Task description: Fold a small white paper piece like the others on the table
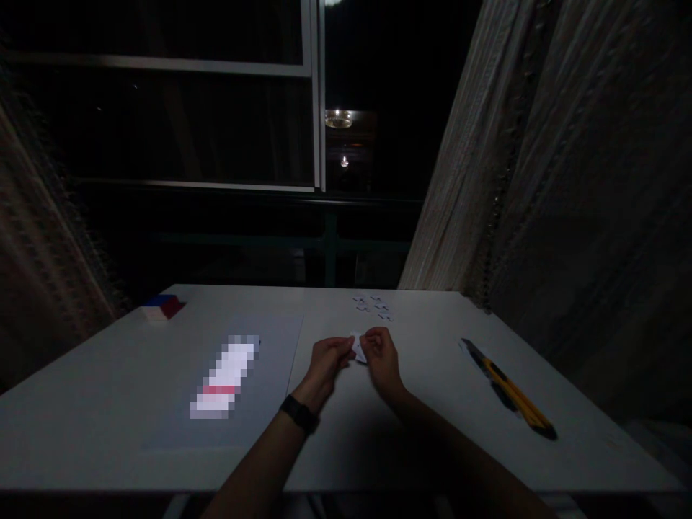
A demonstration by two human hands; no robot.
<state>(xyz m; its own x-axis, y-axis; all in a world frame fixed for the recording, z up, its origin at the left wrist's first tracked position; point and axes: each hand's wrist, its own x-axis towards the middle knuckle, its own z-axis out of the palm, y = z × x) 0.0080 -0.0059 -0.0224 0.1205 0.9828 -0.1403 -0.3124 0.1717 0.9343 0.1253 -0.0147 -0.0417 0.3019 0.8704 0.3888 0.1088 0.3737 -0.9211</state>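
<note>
Over the middle of the white table, my left hand (331, 358) and my right hand (383, 358) pinch a small piece of white paper (357, 350) between them. Dark marks show on the paper, too small to read. A dark band circles my left wrist. Just beyond my hands, several small white paper pieces with dark marks (373, 307) lie in loose rows on the table. The fingers of both hands are closed, and they partly hide the piece they hold.
A yellow and black utility knife (513, 393) lies at the right. To the left is a large pale sheet (270, 382) with a bright, blurred-out object (227, 376) on it. A blue, red and white cube (161, 307) sits at the far left corner. Curtains (459, 144) hang beside the dark window.
</note>
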